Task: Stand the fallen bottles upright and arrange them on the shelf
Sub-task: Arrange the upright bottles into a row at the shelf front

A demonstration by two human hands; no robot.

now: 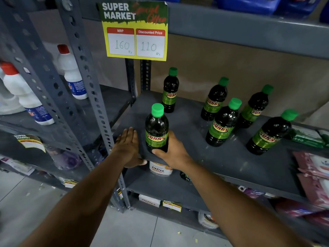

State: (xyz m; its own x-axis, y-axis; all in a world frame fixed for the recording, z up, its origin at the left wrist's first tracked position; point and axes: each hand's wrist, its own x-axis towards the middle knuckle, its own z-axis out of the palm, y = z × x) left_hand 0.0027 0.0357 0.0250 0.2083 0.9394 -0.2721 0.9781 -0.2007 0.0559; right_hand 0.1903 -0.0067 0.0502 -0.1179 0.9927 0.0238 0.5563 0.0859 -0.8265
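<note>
**Spotter:** What have you got?

**Operator:** My right hand (173,154) is wrapped around the base of a green-capped bottle (156,128), standing upright at the front edge of the shelf (231,163). My left hand (129,145) lies flat and empty just left of the grip, fingers spread on the shelf.

**Spotter:** Risks?

**Operator:** I judge the bottle sits so close to the lip that a careless release could tip it off the front.

**Spotter:** Anything in the way?

**Operator:** One bottle (170,90) stands beyond the grip; four bottles (223,123) cluster well to its right. The price sign (136,31) hangs above. The path between is open.
</note>
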